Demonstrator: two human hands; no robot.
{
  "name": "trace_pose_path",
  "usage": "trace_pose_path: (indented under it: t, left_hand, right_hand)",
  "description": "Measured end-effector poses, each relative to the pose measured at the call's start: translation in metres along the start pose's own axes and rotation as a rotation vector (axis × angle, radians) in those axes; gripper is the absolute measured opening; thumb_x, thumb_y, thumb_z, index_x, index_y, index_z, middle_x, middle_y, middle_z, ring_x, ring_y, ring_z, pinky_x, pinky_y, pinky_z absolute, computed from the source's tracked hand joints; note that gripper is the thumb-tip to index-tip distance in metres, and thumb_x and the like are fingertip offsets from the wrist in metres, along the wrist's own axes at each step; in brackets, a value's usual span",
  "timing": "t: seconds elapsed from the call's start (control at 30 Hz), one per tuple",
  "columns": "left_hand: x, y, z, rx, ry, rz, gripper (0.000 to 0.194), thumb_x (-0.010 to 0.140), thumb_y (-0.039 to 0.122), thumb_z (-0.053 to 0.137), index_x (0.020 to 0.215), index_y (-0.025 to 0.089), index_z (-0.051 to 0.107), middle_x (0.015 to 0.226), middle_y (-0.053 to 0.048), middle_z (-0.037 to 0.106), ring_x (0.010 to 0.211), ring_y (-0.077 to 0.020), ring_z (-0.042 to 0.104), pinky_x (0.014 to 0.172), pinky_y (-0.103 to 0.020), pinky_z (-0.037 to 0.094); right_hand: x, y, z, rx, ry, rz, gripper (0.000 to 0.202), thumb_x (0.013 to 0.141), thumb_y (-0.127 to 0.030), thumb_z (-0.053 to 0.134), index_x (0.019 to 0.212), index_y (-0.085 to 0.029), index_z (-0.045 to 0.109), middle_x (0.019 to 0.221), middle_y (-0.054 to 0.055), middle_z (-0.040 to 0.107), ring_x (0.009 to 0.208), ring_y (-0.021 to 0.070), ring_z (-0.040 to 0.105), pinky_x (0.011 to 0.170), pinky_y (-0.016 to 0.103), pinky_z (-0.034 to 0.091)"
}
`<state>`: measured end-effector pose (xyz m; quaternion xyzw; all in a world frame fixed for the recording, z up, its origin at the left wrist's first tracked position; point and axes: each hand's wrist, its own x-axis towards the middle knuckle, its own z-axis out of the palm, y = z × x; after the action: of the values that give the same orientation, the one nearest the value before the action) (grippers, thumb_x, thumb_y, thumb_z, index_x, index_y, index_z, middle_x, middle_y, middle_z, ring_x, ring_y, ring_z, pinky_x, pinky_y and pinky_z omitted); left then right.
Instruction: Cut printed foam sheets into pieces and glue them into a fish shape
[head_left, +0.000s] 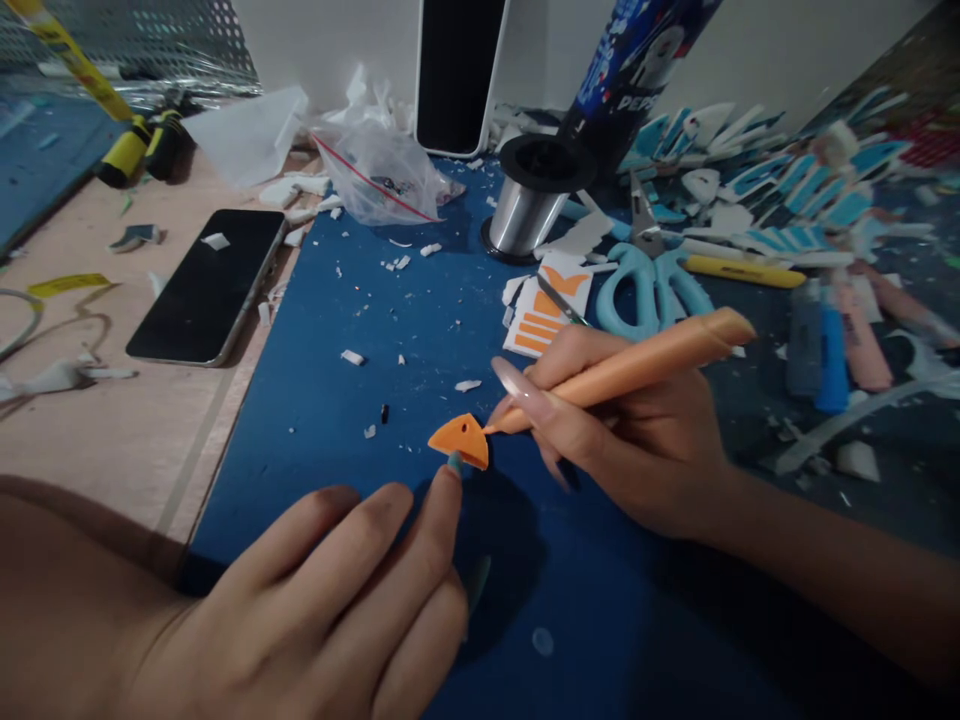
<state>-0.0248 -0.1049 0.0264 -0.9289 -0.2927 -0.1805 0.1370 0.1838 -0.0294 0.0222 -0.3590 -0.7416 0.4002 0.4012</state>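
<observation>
A small orange piece (455, 437), shaped like a fish head with a dark dot for an eye, is above the blue mat (360, 400). My left hand (337, 610) holds its lower edge at a fingertip; the thumb is mostly hidden below. In my right hand (622, 430) is an orange marker pen (645, 362), gripped like a writing tool. Its tip meets the right edge of the orange piece, or comes very close to it. Just beyond the right fingers lies a white card (551, 300) with orange shapes, a thin blade (559, 298) resting across it.
Blue-handled scissors (652, 290), a yellow-handled tool (742, 270) and blue-and-white scraps (810, 190) lie right. A wire spool (529, 200), a Pepsi can (630, 80), a zip bag (386, 185) and a propped phone (459, 75) stand behind. Another phone (210, 285) lies left.
</observation>
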Motion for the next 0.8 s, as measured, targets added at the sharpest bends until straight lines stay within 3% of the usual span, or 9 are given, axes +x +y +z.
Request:
trace_pose_path:
  t: [0.2,0.4,0.67,0.8]
  left_hand:
    - [0.0,0.0,0.001,-0.01,-0.013,0.006,0.008,0.087,0.019,0.053,0.08,0.016,0.056,0.112,-0.011,0.065,0.084,-0.0214,0.061,0.056,-0.033,0.053]
    - [-0.002,-0.005,0.004,0.044,0.02,-0.011,0.014,0.083,0.026,0.062,0.088,0.016,0.053,0.116,-0.015,0.058,0.09,-0.025,0.06,0.058,-0.035,0.052]
    - [0.001,-0.01,0.002,0.061,-0.001,0.009,0.011,0.084,0.025,0.061,0.085,0.016,0.056,0.114,-0.012,0.06,0.089,-0.0254,0.058,0.058,-0.036,0.05]
    - [0.0,-0.008,-0.001,0.046,-0.006,0.016,0.007,0.086,0.023,0.058,0.087,0.016,0.058,0.114,-0.01,0.061,0.092,-0.0239,0.056,0.059,-0.034,0.048]
  right_hand:
    - [-0.001,0.0,0.001,0.057,-0.007,0.017,0.024,0.086,-0.021,0.058,0.062,-0.019,0.058,0.06,-0.002,0.055,0.051,0.0076,0.051,0.044,0.022,0.041]
    - [-0.003,-0.001,0.002,0.129,0.138,0.055,0.02,0.086,-0.025,0.06,0.067,-0.02,0.059,0.064,-0.002,0.058,0.042,0.0049,0.044,0.035,0.021,0.035]
    - [0.001,-0.005,-0.002,0.198,-0.16,-0.078,0.017,0.086,-0.013,0.054,0.07,-0.018,0.056,0.06,-0.005,0.053,0.047,0.0036,0.048,0.041,0.018,0.036]
    - [0.003,-0.005,-0.002,0.179,-0.254,-0.053,0.019,0.086,-0.01,0.054,0.069,-0.018,0.056,0.062,-0.004,0.055,0.05,0.0041,0.05,0.043,0.017,0.037]
